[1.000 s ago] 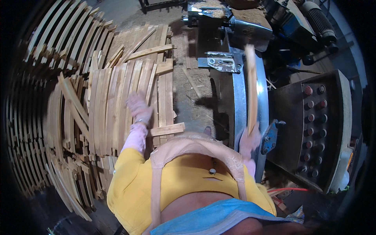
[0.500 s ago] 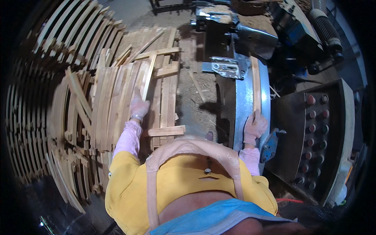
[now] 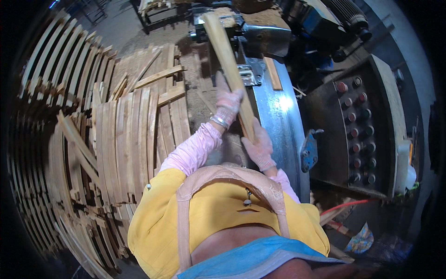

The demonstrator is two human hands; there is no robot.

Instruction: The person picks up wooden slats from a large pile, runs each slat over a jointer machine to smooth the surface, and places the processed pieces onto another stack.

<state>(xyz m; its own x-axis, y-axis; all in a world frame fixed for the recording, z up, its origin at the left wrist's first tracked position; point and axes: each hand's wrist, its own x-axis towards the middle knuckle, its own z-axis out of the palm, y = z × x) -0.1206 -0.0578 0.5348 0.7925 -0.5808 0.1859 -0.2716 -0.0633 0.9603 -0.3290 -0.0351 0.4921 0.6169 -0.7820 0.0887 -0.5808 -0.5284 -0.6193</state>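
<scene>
I hold a long, slightly curved wooden slat (image 3: pixel 227 65) in both gloved hands, raised over the near end of a shiny metal machine bed (image 3: pixel 278 125). My left hand (image 3: pixel 226 103) grips it around the middle. My right hand (image 3: pixel 258 148) grips its near end. The slat's far end points away toward the machine head (image 3: pixel 241 28). A shorter wooden piece (image 3: pixel 273 73) lies on the bed beside it.
Rows of curved wooden slats (image 3: pixel 134 135) are stacked on the left, with more fanned around the edge (image 3: pixel 42 116). A control panel with round buttons (image 3: pixel 360 121) stands at the right. A blue bracket (image 3: pixel 307 151) hangs on the bed's side. Scraps lie at lower right.
My left hand left the slat stack and came across to the slat. Both hands now lift that slat up off the machine bed, tilted leftward.
</scene>
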